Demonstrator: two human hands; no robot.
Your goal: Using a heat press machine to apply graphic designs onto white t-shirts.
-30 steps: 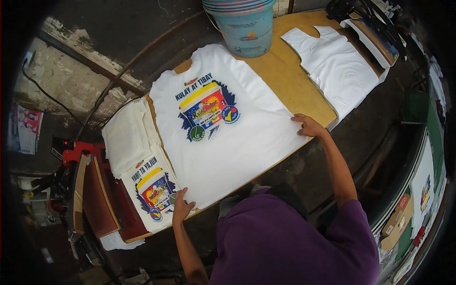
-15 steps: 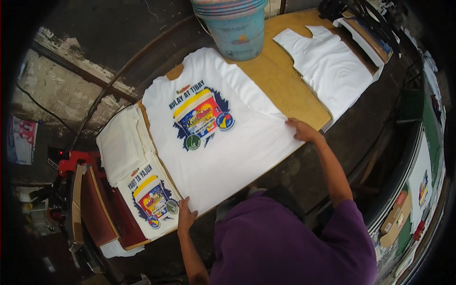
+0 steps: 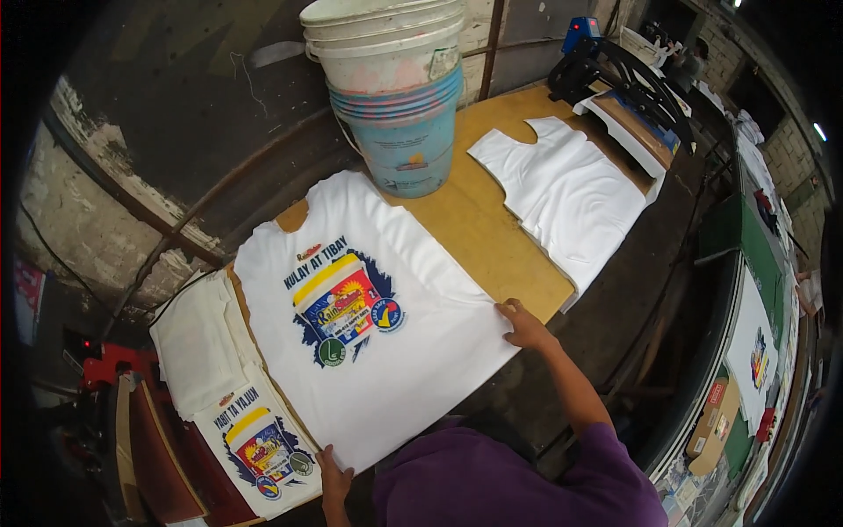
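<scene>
A white shirt (image 3: pixel 413 325) with a colourful paint-bucket print lies face up on a tan tabletop, its neck toward the far side. At the near left corner of its hem, my left hand (image 3: pixel 335 481) grips the cloth; part of it is cut off by the lower frame area and my sleeve side. On the right corner of the hem my right hand (image 3: pixel 525 325) pinches the fabric, and small creases run out from its fingertips. Just left of the shirt is a stack of off-white sheets (image 3: pixel 198 342). The near sheet (image 3: pixel 250 413) carries the same print mirrored.
Stacked white and blue buckets (image 3: pixel 395 132) stand behind the shirt. A plain white shirt (image 3: pixel 571 198) lies at the table's right end, near a black press-like machine (image 3: pixel 619 79). Red equipment (image 3: pixel 114 364) is at left. A green-edged bench (image 3: pixel 738 228) runs along the right.
The view has tilted up and shifted, so the white buckets and far right of the room now show. Both hands keep hold of the hem corners, and the shirt lies the same.
</scene>
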